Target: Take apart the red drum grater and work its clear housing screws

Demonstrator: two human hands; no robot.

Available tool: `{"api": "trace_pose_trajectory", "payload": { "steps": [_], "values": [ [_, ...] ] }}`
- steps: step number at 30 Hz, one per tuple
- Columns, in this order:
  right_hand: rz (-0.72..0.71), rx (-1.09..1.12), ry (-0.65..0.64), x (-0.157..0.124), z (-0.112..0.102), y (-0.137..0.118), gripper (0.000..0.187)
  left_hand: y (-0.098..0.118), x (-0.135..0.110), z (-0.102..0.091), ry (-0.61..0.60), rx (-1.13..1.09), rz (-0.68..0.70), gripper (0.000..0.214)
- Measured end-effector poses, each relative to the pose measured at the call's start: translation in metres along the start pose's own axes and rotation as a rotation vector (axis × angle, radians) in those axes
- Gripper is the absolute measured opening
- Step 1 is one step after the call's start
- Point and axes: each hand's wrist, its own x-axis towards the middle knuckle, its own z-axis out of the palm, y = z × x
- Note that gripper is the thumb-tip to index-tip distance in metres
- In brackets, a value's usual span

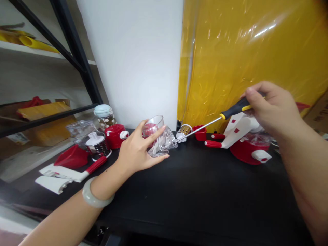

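My left hand (137,150) is wrapped round a clear plastic housing (160,138), tilted on its side above the black table (194,194). A pale bangle sits on that wrist. My right hand (275,107) grips a screwdriver (232,112) by its black and yellow handle. Its metal shaft slants down to the left, and the tip reaches the right end of the clear housing. A small metal grating drum (185,130) lies just behind the tip.
A red and white slicer base with a handle (239,138) stands under my right hand. More red and white parts, a metal drum (98,146), a red cup (73,157) and a glass jar (104,115) lie at the left. Yellow film (243,51) covers the wall.
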Motion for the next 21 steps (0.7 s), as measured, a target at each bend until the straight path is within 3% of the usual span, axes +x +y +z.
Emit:
{"api": "trace_pose_trajectory", "payload": {
  "steps": [6,10,17,21],
  "values": [
    [0.049,0.004,0.03,0.002,-0.001,0.004,0.029,-0.003,0.001,0.0,-0.04,0.004,0.043,0.081],
    [0.057,-0.064,0.035,0.003,-0.003,0.003,0.015,-0.004,0.006,-0.003,-0.144,0.017,0.166,0.077],
    [-0.005,-0.281,-0.341,-0.007,0.006,-0.007,0.015,0.015,0.032,-0.012,-0.424,0.15,0.485,0.089],
    [-0.026,-0.29,-0.429,-0.011,0.015,-0.006,0.019,0.031,0.047,-0.005,-0.368,0.161,0.716,0.067]
  ]
}}
